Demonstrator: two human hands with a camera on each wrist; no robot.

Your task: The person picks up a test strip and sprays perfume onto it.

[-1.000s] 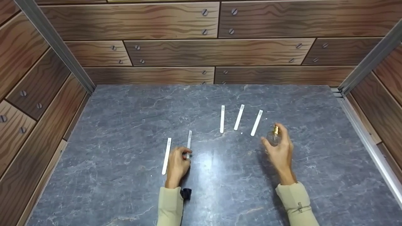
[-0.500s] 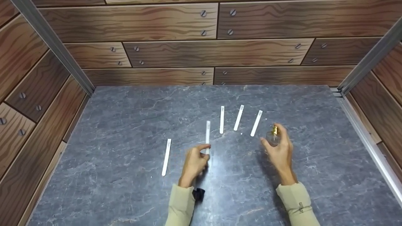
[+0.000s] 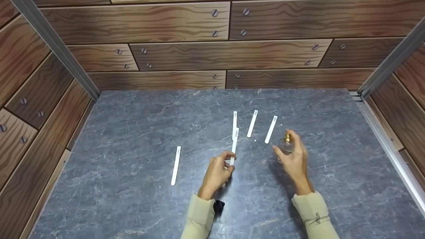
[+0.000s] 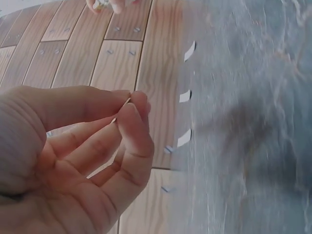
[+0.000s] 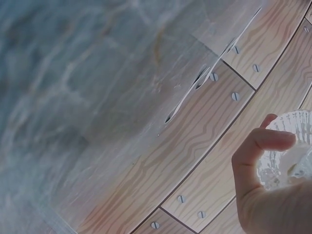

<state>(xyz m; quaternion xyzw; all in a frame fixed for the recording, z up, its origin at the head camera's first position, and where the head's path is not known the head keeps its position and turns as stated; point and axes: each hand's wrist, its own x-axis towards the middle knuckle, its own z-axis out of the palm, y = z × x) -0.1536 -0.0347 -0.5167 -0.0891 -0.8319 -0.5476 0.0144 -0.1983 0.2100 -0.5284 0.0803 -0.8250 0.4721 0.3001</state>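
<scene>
A white perfume test strip (image 3: 234, 144) is pinched between the thumb and fingers of my left hand (image 3: 216, 172), its printed end pointing away from me. From the head view that end overlaps a similar strip (image 3: 235, 119) lying on the table. In the left wrist view the pinched strip (image 4: 128, 101) appears edge-on, mostly covered by the fingertips. My right hand (image 3: 295, 162) grips a ribbed clear glass perfume bottle (image 3: 285, 145) with a gold spray top, the index finger on that top. The right wrist view shows part of the bottle (image 5: 280, 168) behind the thumb.
Two more white strips, one central (image 3: 252, 123) and one right of it (image 3: 271, 129), lie on the grey marbled table (image 3: 132, 126). Another strip (image 3: 176, 166) lies to the left. Wood-patterned walls (image 3: 179, 54) border the back and sides.
My left hand has moved right with the strip, away from the left strip and toward the group of strips. The right hand with the bottle has shifted only slightly left.
</scene>
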